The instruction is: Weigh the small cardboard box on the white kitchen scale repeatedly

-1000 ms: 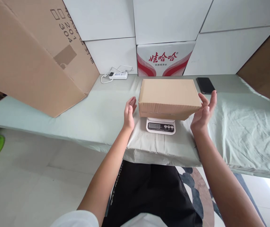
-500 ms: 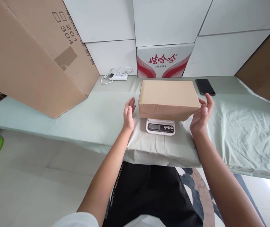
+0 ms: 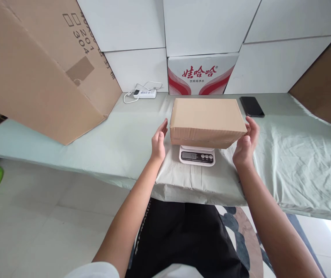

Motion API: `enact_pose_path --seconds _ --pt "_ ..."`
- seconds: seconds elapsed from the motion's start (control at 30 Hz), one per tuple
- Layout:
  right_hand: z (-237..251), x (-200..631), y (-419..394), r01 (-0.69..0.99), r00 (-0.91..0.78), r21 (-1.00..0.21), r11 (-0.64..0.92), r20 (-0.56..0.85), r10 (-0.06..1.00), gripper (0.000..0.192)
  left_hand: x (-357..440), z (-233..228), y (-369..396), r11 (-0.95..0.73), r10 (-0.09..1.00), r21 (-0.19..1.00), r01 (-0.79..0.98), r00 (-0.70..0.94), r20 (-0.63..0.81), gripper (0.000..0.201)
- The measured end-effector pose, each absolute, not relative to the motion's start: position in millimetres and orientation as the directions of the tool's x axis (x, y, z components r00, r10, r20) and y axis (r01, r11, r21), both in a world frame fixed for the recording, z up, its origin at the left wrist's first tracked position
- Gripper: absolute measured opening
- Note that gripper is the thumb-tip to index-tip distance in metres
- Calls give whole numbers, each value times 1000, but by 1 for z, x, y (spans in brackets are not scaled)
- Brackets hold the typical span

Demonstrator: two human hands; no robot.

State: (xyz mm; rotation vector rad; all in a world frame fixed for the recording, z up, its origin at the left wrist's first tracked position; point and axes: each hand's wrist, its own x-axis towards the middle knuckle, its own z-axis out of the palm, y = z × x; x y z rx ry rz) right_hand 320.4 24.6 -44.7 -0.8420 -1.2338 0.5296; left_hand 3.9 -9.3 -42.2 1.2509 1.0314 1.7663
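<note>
A closed brown cardboard box (image 3: pixel 206 116) rests on a white kitchen scale (image 3: pixel 197 161), whose plate it mostly hides. The scale's small display and round buttons show in front of the box, but I cannot read the display. My left hand (image 3: pixel 158 144) is beside the box's left end, fingers extended, with a narrow gap between. At the right end is my right hand (image 3: pixel 245 144), its fingers loosely curved and apart. Its fingertips are close to the box's right front corner; whether they touch it I cannot tell. Neither hand holds anything.
A black phone (image 3: pixel 252 106) lies behind my right hand. A white power strip with a cable (image 3: pixel 145 94) lies at the back left. A large carton (image 3: pixel 46 77) stands left, another carton (image 3: pixel 324 85) right. White boxes, one with red print (image 3: pixel 202 75), line the back of the cloth-covered table (image 3: pixel 119 143).
My right hand's fingers have drawn in a little toward the box's right end. The left fingertips have shifted slightly toward the box. The box and scale stay in place.
</note>
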Motion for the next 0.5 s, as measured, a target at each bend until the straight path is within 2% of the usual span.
enact_pose_path --seconds 0.17,0.33,0.43,0.5 --pt "-43 319 16 174 248 -787 592 617 747 79 6 -37 -17 -396 901 913 -103 -234 364 97" --pt "-32 304 -6 277 195 -750 601 656 729 76 12 -34 -29 -397 913 915 -67 -135 386 90" --pt "-15 294 -11 282 183 -747 602 658 730 73 15 -23 -29 -421 905 905 -57 -98 415 90" --pt "2 290 -6 254 183 -753 607 653 735 77 14 -7 -21 -465 883 883 -64 -107 457 92"
